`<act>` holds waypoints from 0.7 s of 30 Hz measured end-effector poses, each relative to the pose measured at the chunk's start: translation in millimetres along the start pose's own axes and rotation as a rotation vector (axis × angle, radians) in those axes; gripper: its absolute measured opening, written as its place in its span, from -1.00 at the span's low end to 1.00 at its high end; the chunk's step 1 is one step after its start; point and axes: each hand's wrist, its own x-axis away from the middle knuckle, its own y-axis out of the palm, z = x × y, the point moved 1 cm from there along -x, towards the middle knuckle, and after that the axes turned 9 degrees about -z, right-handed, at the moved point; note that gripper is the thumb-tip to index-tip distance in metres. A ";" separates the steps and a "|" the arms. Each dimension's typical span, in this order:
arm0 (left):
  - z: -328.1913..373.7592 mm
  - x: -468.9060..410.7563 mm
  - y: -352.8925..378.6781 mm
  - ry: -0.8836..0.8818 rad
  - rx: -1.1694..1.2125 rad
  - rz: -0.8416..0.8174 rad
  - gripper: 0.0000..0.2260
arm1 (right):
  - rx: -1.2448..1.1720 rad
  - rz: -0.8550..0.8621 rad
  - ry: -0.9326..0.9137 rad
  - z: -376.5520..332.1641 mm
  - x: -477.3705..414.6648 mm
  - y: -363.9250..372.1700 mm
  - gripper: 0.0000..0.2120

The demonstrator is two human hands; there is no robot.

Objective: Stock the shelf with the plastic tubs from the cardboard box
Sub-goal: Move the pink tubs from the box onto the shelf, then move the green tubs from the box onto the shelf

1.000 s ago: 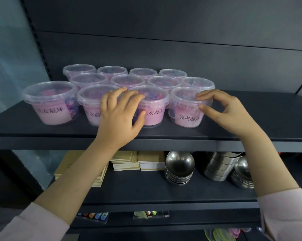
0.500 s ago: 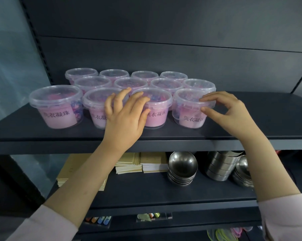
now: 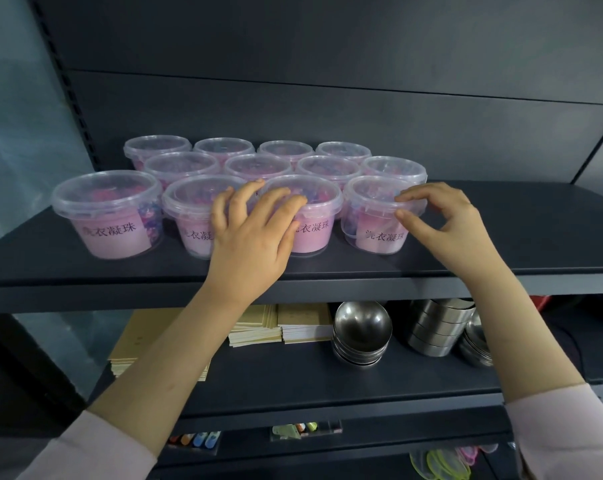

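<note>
Several clear plastic tubs with pink labels stand in three rows on the dark upper shelf (image 3: 501,244). My left hand (image 3: 255,233) lies flat with spread fingers against the front-row second tub (image 3: 189,216) and third tub (image 3: 314,223), gripping neither. My right hand (image 3: 445,220) pinches the lid rim of the front right tub (image 3: 376,220) between thumb and fingertips. A larger tub (image 3: 109,213) stands alone at the front left. The cardboard box is out of view.
The right half of the upper shelf is bare. On the shelf below lie stacks of tan booklets (image 3: 293,323), stacked steel bowls (image 3: 360,332) and steel tins (image 3: 438,327). A glass wall (image 3: 19,133) borders the left side.
My view has shifted slightly. Both hands stay on the front-row tubs, and my right fingertips have curled closer around the right tub's rim.
</note>
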 end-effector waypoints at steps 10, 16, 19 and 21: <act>15.6 -7.7 -30.8 -0.008 0.159 -0.118 -0.68 | 0.077 -0.028 0.000 -30.9 11.4 -39.4 -0.79; 86.6 -29.0 -71.0 0.046 0.403 -0.051 -0.66 | 0.150 0.119 0.003 -44.7 70.3 -114.5 -0.78; 140.9 -33.1 -85.1 0.099 0.561 0.003 -0.70 | 0.170 0.238 0.044 -39.0 121.7 -161.0 -0.79; 182.5 -31.3 -91.0 0.113 0.662 0.026 -0.72 | 0.175 0.306 0.099 -31.8 162.0 -192.2 -0.79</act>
